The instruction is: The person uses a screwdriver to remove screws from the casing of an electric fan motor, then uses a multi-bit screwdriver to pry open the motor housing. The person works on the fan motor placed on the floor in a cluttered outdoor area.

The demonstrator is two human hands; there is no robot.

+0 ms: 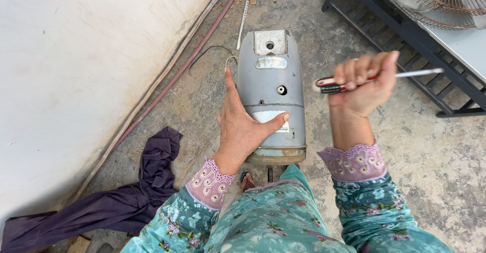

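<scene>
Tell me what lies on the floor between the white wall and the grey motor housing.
In the head view, a reddish hose runs along the wall foot, and a thin black wire curls beside the motor housing. Otherwise bare concrete.

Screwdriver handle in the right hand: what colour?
Red and black handle, gripped in the right hand; head view.

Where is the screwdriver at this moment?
In the head view the screwdriver is gripped in the raised right hand, right of the grey motor housing that the left hand rests on, its shaft pointing toward the dark metal rack.
</scene>
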